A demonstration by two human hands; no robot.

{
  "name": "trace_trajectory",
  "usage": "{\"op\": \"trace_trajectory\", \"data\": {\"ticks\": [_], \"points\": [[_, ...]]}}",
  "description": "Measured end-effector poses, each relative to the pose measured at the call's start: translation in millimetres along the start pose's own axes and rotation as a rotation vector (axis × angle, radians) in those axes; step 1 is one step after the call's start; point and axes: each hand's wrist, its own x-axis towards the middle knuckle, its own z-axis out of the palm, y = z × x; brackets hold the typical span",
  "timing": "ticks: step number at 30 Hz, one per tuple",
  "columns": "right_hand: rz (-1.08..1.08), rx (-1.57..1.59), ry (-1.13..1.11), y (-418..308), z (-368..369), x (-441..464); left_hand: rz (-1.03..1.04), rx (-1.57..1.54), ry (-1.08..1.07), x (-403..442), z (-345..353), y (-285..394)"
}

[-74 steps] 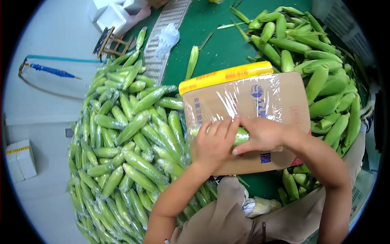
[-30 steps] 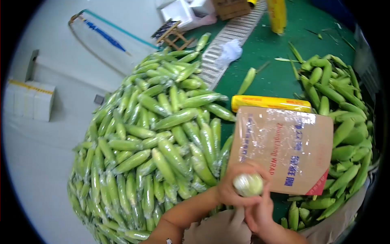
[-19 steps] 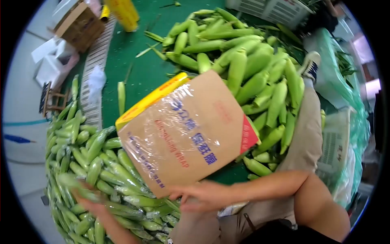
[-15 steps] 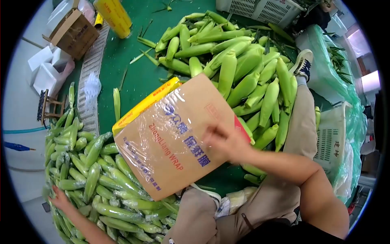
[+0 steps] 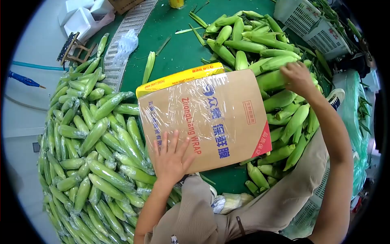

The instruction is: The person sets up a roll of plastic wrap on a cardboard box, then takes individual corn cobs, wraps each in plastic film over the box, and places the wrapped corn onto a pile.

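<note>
A cardboard box [image 5: 239,110] with plastic film stretched across its top lies in front of me. My left hand [image 5: 172,158] rests flat on its near left part, fingers spread. Behind the box shows a long yellow cling-wrap box [image 5: 178,79]. At the right, my right hand [image 5: 300,77] reaches onto a heap of unwrapped green corn [image 5: 280,95], its fingers curled over the end of one ear of corn [image 5: 271,80]. On the left is a big pile of corn wrapped in film [image 5: 97,136].
White plastic crates [image 5: 298,18] stand at the back right, beside green plastic sheeting [image 5: 349,105]. A small wooden stool [image 5: 77,51], white foam boxes [image 5: 81,22] and crumpled clear plastic [image 5: 126,44] lie at the back left. A loose ear [image 5: 149,67] is on the green floor.
My left hand has come from the wrapped pile onto the cardboard box. My right hand has moved from above the box to the unwrapped corn. The view has shifted.
</note>
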Motion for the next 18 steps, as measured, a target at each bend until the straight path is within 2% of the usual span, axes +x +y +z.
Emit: {"op": "trace_trajectory", "data": {"ticks": [1, 4, 5, 6, 7, 9, 10, 13, 14, 16, 18], "points": [[0.148, 0.119, -0.055, 2.3, -9.2, -7.3, -0.003, -0.002, 0.001, -1.4, -2.0, -0.2], [0.19, 0.415, 0.494, -11.1, -26.4, -32.5, -0.036, 0.018, 0.014, -2.7, -1.8, 5.8], [0.04, 0.483, 0.597, -37.7, -31.3, -32.9, -0.032, 0.041, 0.018, -1.7, -3.0, 6.2], [-0.004, 0.681, 0.455, -81.5, -48.9, -32.0, -0.027, -0.044, 0.145, -4.5, 1.4, 5.1], [-0.191, 0.673, 0.363, -112.9, -51.0, -23.8, 0.055, -0.053, 0.286, 1.7, -3.6, 6.3], [-0.378, 0.678, 0.332, -178.9, -49.2, -8.4, 0.217, -0.079, 0.587, 32.1, -18.5, 10.4], [-0.377, 0.701, 0.307, -207.4, -41.9, 3.1, 0.191, -0.076, 0.613, 62.2, -42.9, 24.3], [-0.382, 0.817, 0.28, -252.8, -18.2, 18.7, 0.161, -0.081, 0.237, 114.4, -52.4, 13.2], [-0.395, 0.849, 0.283, -256.3, -15.9, 23.2, 0.132, -0.082, 0.181, 114.2, -43.5, 6.0], [-0.438, 0.985, 0.443, -237.4, -19.3, 17.0, 0.096, -0.088, 0.082, 117.7, -22.7, -10.0], [-0.483, 0.948, 0.39, -202.8, -17.3, -4.0, 0.113, -0.129, 0.094, 121.0, -29.8, -7.5]]}}
